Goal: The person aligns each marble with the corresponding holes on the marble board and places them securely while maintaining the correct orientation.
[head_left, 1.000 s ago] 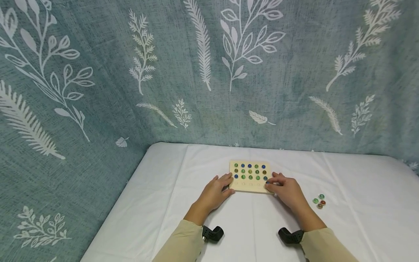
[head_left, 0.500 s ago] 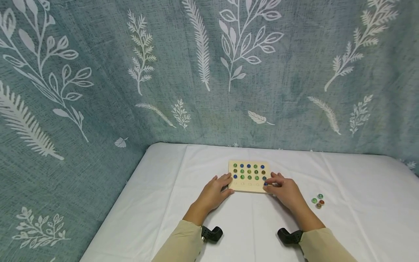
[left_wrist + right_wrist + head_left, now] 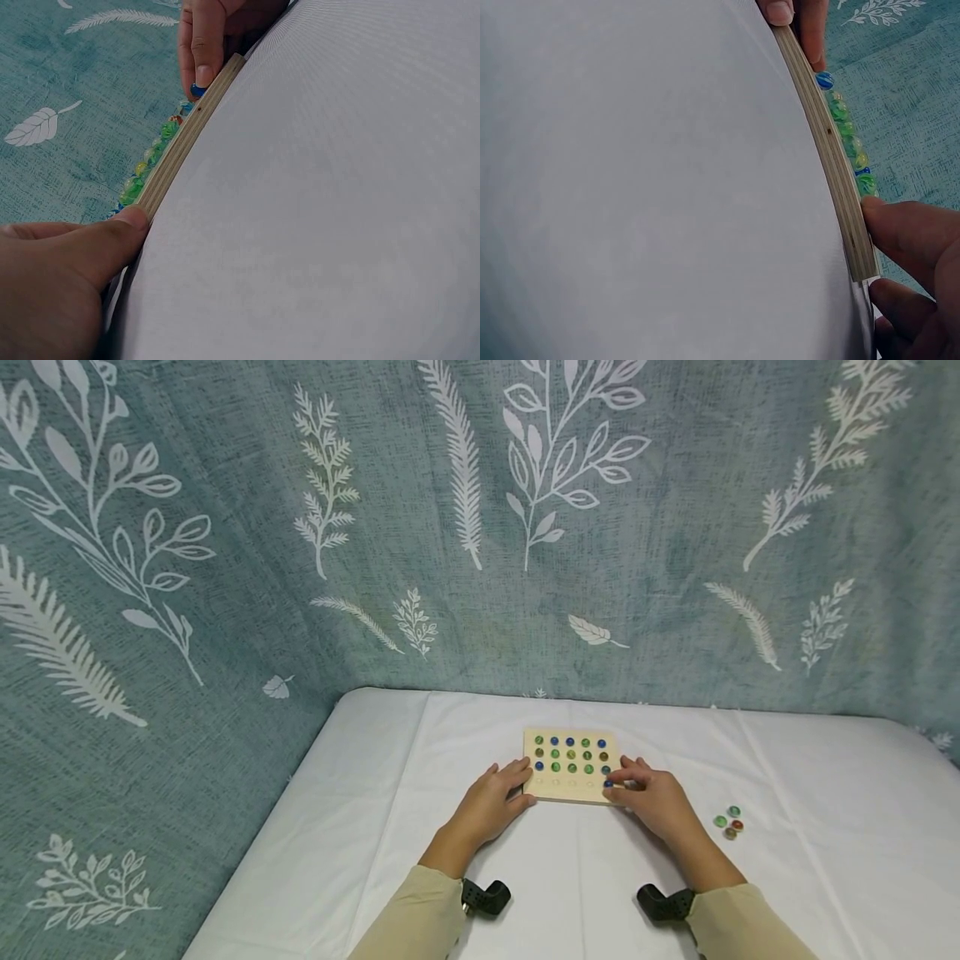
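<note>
A square wooden board (image 3: 572, 790) lies on the white table, with blue and green marbles filling its three far rows. My left hand (image 3: 516, 778) rests with relaxed fingers against the board's near-left edge; its thumb (image 3: 124, 229) touches the plywood side (image 3: 184, 139). My right hand (image 3: 619, 782) is at the near-right corner, where its fingertips (image 3: 204, 56) pinch a blue marble (image 3: 607, 783) (image 3: 197, 90) in the near row. The right thumb (image 3: 900, 229) lies against the board's edge (image 3: 832, 150).
Several loose marbles (image 3: 729, 823), green and red-brown, lie on the white cloth (image 3: 375, 827) to the right of my right hand. A teal leaf-patterned curtain (image 3: 480, 527) closes off the back and left side. The board's near row holes show beside the blue marble.
My right fingertips have edged the blue marble slightly nearer to the board's near-right corner. The left hand has stayed where it was.
</note>
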A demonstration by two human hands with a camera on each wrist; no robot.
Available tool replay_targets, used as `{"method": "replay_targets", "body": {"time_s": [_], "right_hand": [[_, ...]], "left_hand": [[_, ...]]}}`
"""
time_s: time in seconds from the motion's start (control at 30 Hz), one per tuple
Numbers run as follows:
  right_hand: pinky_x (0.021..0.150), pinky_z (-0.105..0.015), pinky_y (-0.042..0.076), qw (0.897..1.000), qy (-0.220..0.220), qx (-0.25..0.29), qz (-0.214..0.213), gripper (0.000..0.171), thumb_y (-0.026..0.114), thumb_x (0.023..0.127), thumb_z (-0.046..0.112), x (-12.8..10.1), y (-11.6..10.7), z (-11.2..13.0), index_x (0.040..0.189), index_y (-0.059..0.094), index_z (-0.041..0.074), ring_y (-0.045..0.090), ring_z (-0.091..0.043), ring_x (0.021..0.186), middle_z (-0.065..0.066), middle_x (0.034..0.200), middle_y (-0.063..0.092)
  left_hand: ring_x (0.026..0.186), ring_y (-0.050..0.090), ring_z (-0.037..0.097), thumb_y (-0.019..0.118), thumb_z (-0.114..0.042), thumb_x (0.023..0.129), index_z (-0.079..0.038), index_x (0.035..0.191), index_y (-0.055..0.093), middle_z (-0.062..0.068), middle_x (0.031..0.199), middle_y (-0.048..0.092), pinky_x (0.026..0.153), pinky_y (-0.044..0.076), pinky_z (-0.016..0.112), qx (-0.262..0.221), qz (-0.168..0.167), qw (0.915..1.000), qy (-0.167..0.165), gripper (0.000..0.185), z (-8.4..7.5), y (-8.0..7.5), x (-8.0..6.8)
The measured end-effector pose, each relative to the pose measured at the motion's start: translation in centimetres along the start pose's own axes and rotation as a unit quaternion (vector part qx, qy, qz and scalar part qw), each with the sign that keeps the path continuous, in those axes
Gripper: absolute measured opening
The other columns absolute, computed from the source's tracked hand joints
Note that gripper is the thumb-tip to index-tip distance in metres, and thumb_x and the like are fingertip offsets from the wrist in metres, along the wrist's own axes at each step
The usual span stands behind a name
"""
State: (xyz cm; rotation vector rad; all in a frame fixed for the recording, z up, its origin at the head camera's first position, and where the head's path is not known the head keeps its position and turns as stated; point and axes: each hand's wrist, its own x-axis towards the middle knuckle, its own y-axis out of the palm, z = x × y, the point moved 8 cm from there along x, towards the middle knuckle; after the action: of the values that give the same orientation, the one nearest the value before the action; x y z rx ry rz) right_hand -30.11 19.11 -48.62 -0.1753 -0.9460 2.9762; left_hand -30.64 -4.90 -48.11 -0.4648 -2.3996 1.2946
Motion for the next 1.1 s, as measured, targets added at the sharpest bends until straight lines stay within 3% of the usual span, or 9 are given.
{"method": "replay_targets", "body": {"time_s": [0.47,0.73,0.9,1.1], "right_hand": [[0.123,-0.060,0.014,1.000,0.002,0.005,0.006,0.037,0.077,0.085,0.025,0.0,0.0,0.1,0.114,0.072,0.002,0.017,-0.038,0.150,-0.017,0.155,0.036],[0.123,-0.058,0.017,1.000,0.011,0.019,0.007,0.047,0.079,0.083,0.028,0.0,-0.5,-0.4,0.120,0.069,0.002,0.019,-0.037,0.150,-0.014,0.156,0.037],[0.122,-0.056,0.021,0.999,0.020,0.041,0.006,0.052,0.080,0.083,0.033,-0.2,-1.4,-0.6,0.124,0.067,0.003,0.024,-0.035,0.149,-0.011,0.155,0.039],[0.118,-0.062,0.025,1.000,0.013,0.004,0.001,0.054,0.074,0.087,0.041,-0.9,-3.7,-0.3,0.128,0.065,0.007,0.023,-0.036,0.149,-0.009,0.157,0.036]], "left_hand": [[0.143,0.039,0.015,0.064,-0.036,0.096,-0.013,0.145,0.050,-0.004,0.155,0.041,0.124,0.025,0.038,0.004,0.000,1.0000,-0.002,0.056,0.0,0.0,0.0],[0.143,0.039,0.014,0.065,-0.035,0.095,-0.012,0.145,0.051,-0.003,0.154,0.042,0.124,0.025,0.037,0.002,-0.001,1.0000,0.003,0.056,-0.2,0.1,0.1],[0.143,0.039,0.014,0.064,-0.035,0.096,-0.012,0.145,0.051,-0.003,0.154,0.042,0.124,0.024,0.038,0.003,0.000,1.0000,0.001,0.056,-0.1,0.2,0.0],[0.143,0.039,0.015,0.064,-0.035,0.096,-0.012,0.145,0.050,-0.003,0.155,0.041,0.124,0.025,0.038,0.003,0.002,1.0000,-0.002,0.056,-0.1,0.0,0.0]]}}
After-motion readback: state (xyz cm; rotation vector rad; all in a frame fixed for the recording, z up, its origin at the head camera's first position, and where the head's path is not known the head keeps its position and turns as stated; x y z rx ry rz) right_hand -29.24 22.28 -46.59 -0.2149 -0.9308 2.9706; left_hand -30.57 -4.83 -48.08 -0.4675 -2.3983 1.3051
